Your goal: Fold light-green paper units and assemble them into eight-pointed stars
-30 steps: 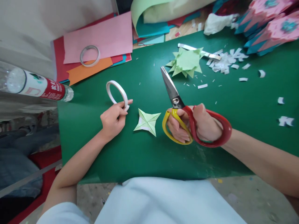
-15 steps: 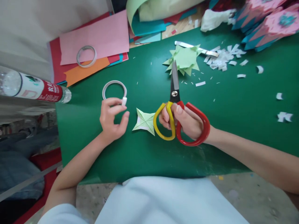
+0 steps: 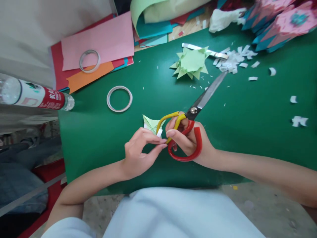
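My right hand [image 3: 192, 140] holds scissors [image 3: 194, 110] with one yellow and one red handle loop. Their closed blades point away to the upper right. Beside it, my left hand [image 3: 142, 150] is closed, thumb and forefinger together against the yellow handle. A small white piece of tape [image 3: 159, 133] shows at its fingertips; whether it is pinched or stuck on is hard to see. Partly behind these fingers and the yellow loop lies a folded light-green paper piece [image 3: 151, 123], flat on the table. A roll of tape [image 3: 119, 109] lies farther left.
A layered green paper star [image 3: 192, 62] and white scraps [image 3: 234, 59] lie at the back of the green table [image 3: 99, 138]. Coloured sheets [image 3: 99, 39] bear another tape roll [image 3: 89, 70]. A bottle [image 3: 39, 96] lies left; pink-and-blue paper flowers [image 3: 289, 26] are back right.
My left hand has moved right, from beside the tape roll to the scissors' handles, carrying the white tape piece. The scissors have tilted to the right, and my right hand has shifted slightly nearer me.
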A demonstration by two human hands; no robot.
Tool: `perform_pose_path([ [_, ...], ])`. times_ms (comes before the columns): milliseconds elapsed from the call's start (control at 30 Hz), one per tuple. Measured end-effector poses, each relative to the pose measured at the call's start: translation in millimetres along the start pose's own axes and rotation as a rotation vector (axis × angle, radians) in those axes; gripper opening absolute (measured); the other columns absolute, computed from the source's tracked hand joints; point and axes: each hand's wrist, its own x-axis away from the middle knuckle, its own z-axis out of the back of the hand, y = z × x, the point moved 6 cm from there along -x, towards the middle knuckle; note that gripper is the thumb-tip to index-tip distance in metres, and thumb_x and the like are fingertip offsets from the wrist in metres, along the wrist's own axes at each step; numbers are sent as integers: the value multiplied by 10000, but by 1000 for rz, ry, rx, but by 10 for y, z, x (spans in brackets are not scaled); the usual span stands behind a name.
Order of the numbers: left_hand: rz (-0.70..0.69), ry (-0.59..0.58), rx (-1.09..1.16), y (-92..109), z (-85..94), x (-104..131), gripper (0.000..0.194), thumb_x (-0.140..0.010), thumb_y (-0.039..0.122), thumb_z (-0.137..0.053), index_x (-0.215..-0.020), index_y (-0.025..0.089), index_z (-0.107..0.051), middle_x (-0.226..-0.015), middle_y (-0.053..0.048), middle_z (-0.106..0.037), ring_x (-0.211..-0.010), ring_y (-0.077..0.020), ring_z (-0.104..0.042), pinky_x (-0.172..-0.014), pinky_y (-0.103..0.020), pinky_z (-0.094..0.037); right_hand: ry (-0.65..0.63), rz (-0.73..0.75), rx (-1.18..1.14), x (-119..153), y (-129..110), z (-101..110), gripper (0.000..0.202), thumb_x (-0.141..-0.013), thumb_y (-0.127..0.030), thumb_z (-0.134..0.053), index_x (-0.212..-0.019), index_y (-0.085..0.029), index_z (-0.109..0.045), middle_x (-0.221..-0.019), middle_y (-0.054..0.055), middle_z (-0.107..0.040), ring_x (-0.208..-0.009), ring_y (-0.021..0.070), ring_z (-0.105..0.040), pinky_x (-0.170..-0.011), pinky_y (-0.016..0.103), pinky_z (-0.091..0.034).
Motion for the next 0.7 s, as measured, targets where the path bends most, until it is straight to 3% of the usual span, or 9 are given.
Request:
perform_pose_path([
  [133, 49, 25, 76, -67, 2, 29, 205, -757, 72, -740, -834, 187, -589, -726, 8, -663, -712, -114, -628, -645, -248, -534, 86, 82, 103, 26, 0, 11, 362, -827, -494, -681, -681, -195, -539, -636, -20, -574, -607, 112, -544, -610, 257, -453],
  [267, 8, 17, 98, -76, 7, 10, 221, -761, 52, -716, -846, 185, -560, -738, 8, -661, -698, -106, -622, -638, -242, -523, 110, 105, 109, 33, 32, 4, 363, -799, -508, -706, -715, -200, -532, -699, -17, -581, -604, 108, -546, -588, 252, -458],
  [433, -81, 152, -7, -207, 237, -158, 193, -794, 96, -700, -873, 192, -552, -732, 32, -603, -711, -94, -620, -634, -211, -506, 178, 164, 214, -69, -57, 223, 350, -889, -511, -584, -713, -222, -497, -666, -15, -570, -630, 133, -568, -631, 281, -456],
  [500, -85, 258, -102, -355, 394, -236, 184, -825, 133, -684, -927, 199, -546, -792, 35, -600, -708, -74, -621, -643, -193, -506, 200, 148, 450, -160, -99, 366, 407, -899, -567, -525, -686, -223, -484, -632, -8, -567, -593, 139, -546, -604, 293, -414],
  [600, -22, 269, -202, -632, 546, -331, 175, -878, 202, -640, -1021, 202, -538, -848, 25, -610, -745, -76, -632, -684, -200, -507, 237, 127, 935, -301, -127, 563, 472, -871, -658, -481, -726, -210, -517, -623, 10, -578, -553, 147, -499, -529, 288, -282],
  [700, -13, 256, -368, -788, 664, -369, 131, -902, 245, -603, -1016, 197, -560, -879, 7, -618, -757, -94, -623, -695, -224, -498, 270, 108, 1259, -393, -73, 694, 364, -840, -554, -585, -813, -191, -588, -781, 60, -670, -678, 186, -549, -524, 282, -171],
])
